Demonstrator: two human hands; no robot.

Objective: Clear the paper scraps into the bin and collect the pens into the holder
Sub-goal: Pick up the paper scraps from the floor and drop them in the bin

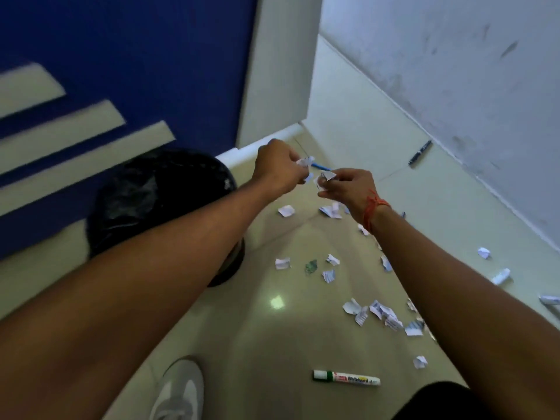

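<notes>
My left hand is closed on white paper scraps above the floor, just right of the black bin. Close beside it, my right hand pinches another crumpled scrap. Several torn scraps lie scattered on the cream floor below and to the right. A green-capped whiteboard marker lies near the bottom. A black pen rests by the far wall, and a blue pen shows partly behind my hands. No pen holder is in view.
The bin has a black liner and stands against a blue and white wall. A grey scuffed wall runs along the right. My white shoe is at the bottom left, a dark knee at the bottom right.
</notes>
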